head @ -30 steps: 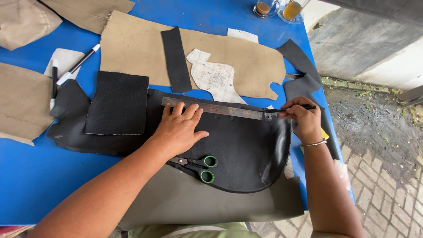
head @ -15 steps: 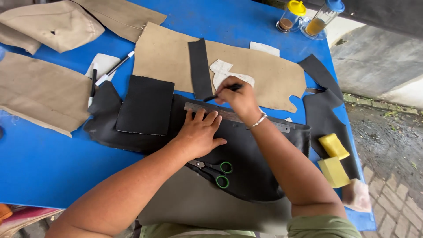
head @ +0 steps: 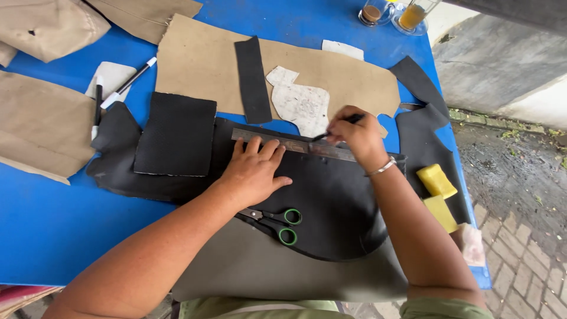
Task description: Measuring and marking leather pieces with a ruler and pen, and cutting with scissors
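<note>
Since the earlier frame, the pen [head: 338,128] is being drawn rightward, pinched in the right hand [head: 354,134]. The metal ruler [head: 292,145], lying left to right on the black leather sheet [head: 331,201], is being pressed flat under the spread left hand [head: 255,171]; the pen tip is being kept at its far edge

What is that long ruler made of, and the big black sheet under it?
The ruler looks like metal: thin, grey, with a dull, worn shine. The black sheet looks like leather or a leather-like material: matte, floppy, with cut curved edges. Which one, I cannot tell.
</note>
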